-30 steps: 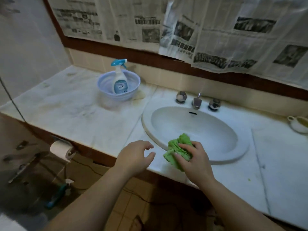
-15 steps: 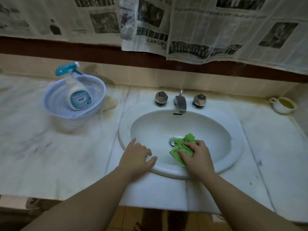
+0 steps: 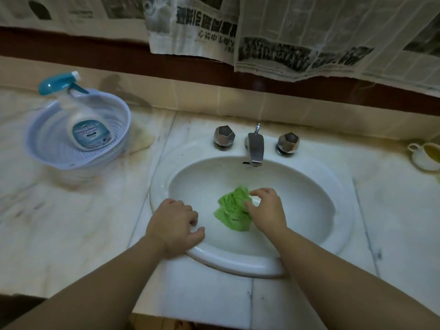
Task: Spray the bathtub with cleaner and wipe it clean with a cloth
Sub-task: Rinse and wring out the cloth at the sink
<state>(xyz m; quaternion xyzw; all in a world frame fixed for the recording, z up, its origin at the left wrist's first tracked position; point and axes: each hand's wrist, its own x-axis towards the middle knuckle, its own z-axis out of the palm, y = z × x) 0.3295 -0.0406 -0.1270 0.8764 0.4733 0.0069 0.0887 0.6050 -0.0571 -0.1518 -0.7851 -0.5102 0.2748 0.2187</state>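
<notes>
Green cloth (image 3: 234, 211) slid deeper into basin (image 3: 309, 210); right hand (image 3: 267, 211) pinches it; left hand (image 3: 172, 226) loosely curled on rim, hands apart.

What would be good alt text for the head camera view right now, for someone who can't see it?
A person's right hand pinches a crumpled green cloth inside a white sink, while the left hand rests on the sink's front rim. A spray bottle stands in a pale blue basket on the marble counter to the left.

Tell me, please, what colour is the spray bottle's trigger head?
Teal, on the spray bottle in the basket; the head view shows it.
</notes>
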